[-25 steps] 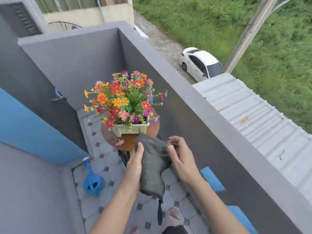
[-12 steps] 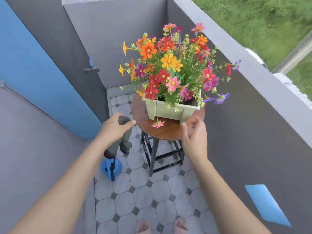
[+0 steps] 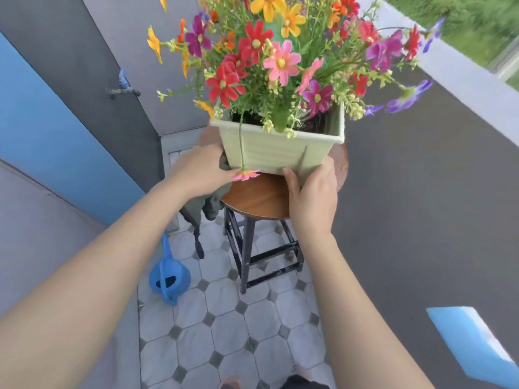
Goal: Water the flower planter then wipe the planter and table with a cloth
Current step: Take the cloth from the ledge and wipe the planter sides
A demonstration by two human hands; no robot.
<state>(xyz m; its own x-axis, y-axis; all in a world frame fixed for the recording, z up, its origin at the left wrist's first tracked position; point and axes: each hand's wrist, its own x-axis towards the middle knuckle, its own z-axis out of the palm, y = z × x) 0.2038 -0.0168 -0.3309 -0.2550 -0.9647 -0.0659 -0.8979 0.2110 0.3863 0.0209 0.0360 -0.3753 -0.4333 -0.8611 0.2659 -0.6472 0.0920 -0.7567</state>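
Note:
A pale green square planter (image 3: 275, 153) full of colourful flowers (image 3: 280, 60) stands on a small round wooden table (image 3: 258, 196) with black legs. My left hand (image 3: 200, 171) presses a grey cloth (image 3: 200, 206) against the planter's left lower side; most of the cloth hangs below the hand beside the table edge. My right hand (image 3: 314, 197) grips the planter's near right corner, thumb on the front face. A blue watering can (image 3: 168, 276) stands on the tiled floor to the left of the table.
This is a narrow balcony with grey walls (image 3: 421, 220) on the right and back, and a blue panel (image 3: 56, 136) on the left. A tap (image 3: 122, 88) juts from the back-left wall. My feet (image 3: 233, 383) show at the bottom on the tiled floor.
I have stepped close to the table. The cloth went from both hands to the left hand alone, which now holds it against the planter. The right hand moved onto the planter's corner.

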